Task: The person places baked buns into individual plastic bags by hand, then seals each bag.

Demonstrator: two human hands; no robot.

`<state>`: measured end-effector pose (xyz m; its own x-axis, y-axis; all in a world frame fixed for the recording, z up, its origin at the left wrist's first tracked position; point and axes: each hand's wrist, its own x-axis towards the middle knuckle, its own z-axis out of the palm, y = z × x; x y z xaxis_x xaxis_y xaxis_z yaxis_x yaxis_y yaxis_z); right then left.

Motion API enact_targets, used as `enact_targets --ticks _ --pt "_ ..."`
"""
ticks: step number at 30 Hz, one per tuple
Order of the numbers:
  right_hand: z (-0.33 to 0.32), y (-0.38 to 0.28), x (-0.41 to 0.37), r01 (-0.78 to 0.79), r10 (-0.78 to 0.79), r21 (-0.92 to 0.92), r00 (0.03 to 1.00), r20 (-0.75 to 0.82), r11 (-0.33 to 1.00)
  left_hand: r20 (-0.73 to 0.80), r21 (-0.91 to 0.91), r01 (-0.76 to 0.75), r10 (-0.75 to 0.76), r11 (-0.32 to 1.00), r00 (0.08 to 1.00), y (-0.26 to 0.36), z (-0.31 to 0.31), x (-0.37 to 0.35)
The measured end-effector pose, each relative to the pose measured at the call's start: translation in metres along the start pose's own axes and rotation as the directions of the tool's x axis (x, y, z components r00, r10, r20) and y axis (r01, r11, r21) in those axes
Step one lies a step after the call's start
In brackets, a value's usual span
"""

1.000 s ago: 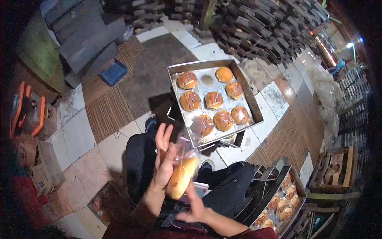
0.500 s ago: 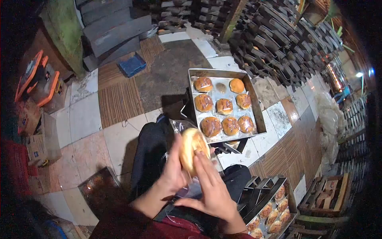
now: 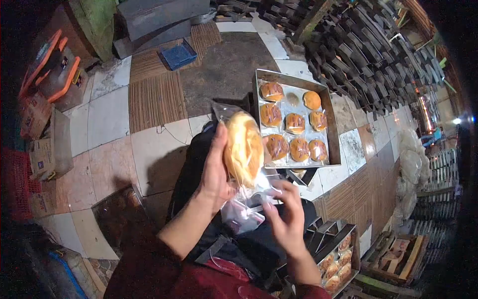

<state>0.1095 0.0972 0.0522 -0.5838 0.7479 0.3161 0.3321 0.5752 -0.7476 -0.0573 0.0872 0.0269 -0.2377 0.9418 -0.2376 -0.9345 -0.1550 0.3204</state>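
A golden bun sits inside a clear plastic bag, tilted nearly upright above my lap. My left hand is wrapped round the bun's left side through the plastic. Lower and to the right, my right hand has its fingers curled at the loose end of the bag, pinching the plastic. Beyond the hands lies a metal tray with several browned buns, most of them in clear wrapping.
A second tray of buns stands at lower right. A blue plastic tray lies on the tiled floor. Orange-edged boxes and cartons are at left. Dark stacked racks fill the upper right.
My right hand has moved off the bun's face, down and right to the bag's loose end. The bun has risen slightly in my left hand. The view has shifted.
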Motion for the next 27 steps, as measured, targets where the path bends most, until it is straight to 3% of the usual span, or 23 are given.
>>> enact_targets --ticks 1,2,3,4,5,6,7,8,10,11,12,14,15,16,17,18,19,20,21,22,24,26,27 --pt "0.003 0.007 -0.007 0.005 -0.005 0.000 1.000 -0.005 1.000 0.032 0.055 -0.046 0.044 0.997 0.999 0.001 0.007 -0.005" --pt "0.005 0.010 -0.014 -0.242 0.222 0.321 0.970 0.098 0.915 0.064 0.109 -0.098 0.091 0.989 0.994 0.002 0.011 -0.009" --pt "0.007 0.010 -0.020 -0.471 0.386 0.570 0.881 0.272 0.673 0.097 -0.058 -0.083 0.088 0.995 0.991 0.005 0.012 -0.010" --pt "0.008 0.008 -0.021 -0.463 0.374 0.576 0.886 0.275 0.674 0.125 -0.121 -0.055 0.070 0.991 0.990 0.012 0.014 -0.014" --pt "0.010 0.006 -0.023 -0.237 0.187 0.434 0.970 0.157 0.869 0.126 -0.153 -0.057 0.076 0.987 0.989 0.013 0.017 -0.019" --pt "0.010 0.003 -0.025 0.013 -0.031 0.241 0.997 0.073 0.970 0.128 -0.187 -0.052 0.076 0.981 0.989 0.012 0.020 -0.022" --pt "0.009 0.000 -0.021 0.262 -0.259 -0.043 0.964 0.061 0.964 0.135 -0.185 -0.047 0.072 0.982 0.988 0.010 0.021 -0.025" --pt "0.011 0.000 -0.020 0.303 -0.297 -0.150 0.953 0.063 0.941 0.133 -0.166 -0.062 0.085 0.984 0.988 0.009 0.023 -0.026" --pt "0.011 -0.013 -0.032 0.110 -0.010 -0.271 0.938 0.346 0.956 0.145 -0.143 -0.073 0.094 0.987 0.985 0.006 0.024 -0.022" --pt "0.004 -0.024 -0.045 0.095 -0.036 -0.042 0.687 0.726 0.995 0.069 -0.161 -0.134 0.147 0.978 0.987 0.004 0.020 -0.014" --pt "-0.004 -0.037 -0.057 -0.021 -0.147 0.160 0.295 0.944 0.987 -0.013 -0.174 -0.199 0.200 0.964 0.980 0.006 0.018 -0.007" --pt "-0.021 -0.054 -0.061 -0.032 -0.234 0.232 -0.153 0.960 0.972 -0.064 -0.168 -0.239 0.232 0.956 0.971 0.014 0.020 0.000" --pt "-0.035 -0.048 -0.059 0.008 -0.357 0.384 0.385 0.851 0.923 -0.042 -0.180 -0.208 0.204 0.961 0.978 0.011 0.021 -0.001" --pt "-0.047 -0.035 -0.047 0.181 -0.197 0.095 0.717 0.668 0.979 -0.026 -0.195 -0.170 0.169 0.966 0.985 0.002 0.021 -0.006" --pt "-0.057 -0.020 -0.042 0.123 -0.104 -0.069 0.965 0.239 0.990 -0.003 -0.187 -0.049 0.049 0.981 0.999 -0.011 0.019 -0.015" --pt "-0.047 0.004 -0.038 0.085 -0.077 0.046 0.985 -0.153 0.995 0.022 -0.178 0.070 -0.068 0.982 0.997 -0.032 0.017 -0.031" --pt "-0.045 0.014 -0.020 0.104 -0.025 0.297 0.966 -0.259 0.949 -0.024 0.446 0.057 -0.052 0.893 0.998 -0.059 0.039 -0.071" --pt "-0.039 0.002 -0.011 -0.079 0.334 0.640 0.897 -0.288 0.764 0.291 0.273 0.509 -0.574 0.816 0.765 -0.118 -0.025 -0.095" --pt "-0.050 0.006 -0.010 -0.147 0.479 0.770 0.849 -0.224 0.621 0.342 0.019 0.834 -0.788 0.551 0.512 -0.079 0.037 -0.119" --pt "-0.046 0.024 -0.008 -0.127 0.431 0.781 0.881 -0.195 0.612 0.336 -0.001 0.832 -0.783 0.555 0.523 -0.067 0.041 -0.112" --pt "-0.026 0.077 -0.037 -0.413 0.596 0.737 0.803 0.018 0.535 0.524 0.315 0.640 -0.691 0.700 0.498 -0.035 0.036 -0.101" --pt "0.017 0.058 -0.036 -0.701 0.671 0.564 0.671 0.315 0.437 0.676 0.542 0.314 -0.626 0.779 0.389 -0.003 0.021 -0.096" --pt "0.049 0.060 -0.041 -0.699 0.659 0.481 0.696 0.287 0.529 0.728 0.607 0.116 -0.609 0.786 0.315 0.011 0.012 -0.097"
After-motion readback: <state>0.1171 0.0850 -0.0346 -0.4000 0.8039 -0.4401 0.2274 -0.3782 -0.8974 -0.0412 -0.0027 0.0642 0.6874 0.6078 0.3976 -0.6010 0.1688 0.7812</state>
